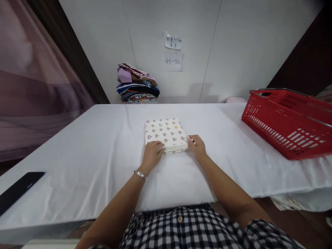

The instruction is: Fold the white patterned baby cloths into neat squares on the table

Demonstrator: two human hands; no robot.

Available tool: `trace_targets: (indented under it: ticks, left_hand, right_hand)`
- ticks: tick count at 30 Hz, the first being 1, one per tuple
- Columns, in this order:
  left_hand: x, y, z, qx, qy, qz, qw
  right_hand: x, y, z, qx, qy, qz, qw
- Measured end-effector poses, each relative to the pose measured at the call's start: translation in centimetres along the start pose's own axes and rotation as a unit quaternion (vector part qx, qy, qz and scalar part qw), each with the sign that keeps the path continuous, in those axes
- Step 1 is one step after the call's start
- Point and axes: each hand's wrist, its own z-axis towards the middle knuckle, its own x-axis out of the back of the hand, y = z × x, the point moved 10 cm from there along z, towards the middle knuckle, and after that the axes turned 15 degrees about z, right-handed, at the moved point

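A folded white cloth (165,133), patterned with small grey figures and a few coloured ones, lies flat in front of me as a layered square. My left hand (153,154) holds its near left corner, fingers on top and thumb at the front edge. At the near right corner, my right hand (198,147) grips the cloth's side with bent fingers. The stacked layers show along the near edge between both hands. A bracelet sits on my left wrist. The cloth's underside is hidden.
The cloth rests on a white-covered table (109,138). A red plastic basket (280,128) stands at the right. Folded fabrics (138,84) are piled behind the far edge, by a wall with two paper notes (174,61). A flat black object (19,190) lies at the left.
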Motion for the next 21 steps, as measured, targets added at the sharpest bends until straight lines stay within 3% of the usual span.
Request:
trace_targets:
  ticks: [8,16,21]
  left_hand:
    - [-0.5,1.0,0.6,-0.001,-0.013,-0.002,1.000]
    - [-0.6,0.6,0.4,0.014,0.004,-0.027,1.000]
    - [0.1,0.8,0.3,0.004,0.026,-0.028,0.999]
  right_hand:
    - [-2.6,-3.2,-0.9,0.142,-0.111,-0.040,0.983]
    - [-4.2,-4.2,-1.0,0.160,-0.173,-0.118,0.965]
    - [-4.3,-4.5,-0.9,0.161,-0.155,-0.117,0.968]
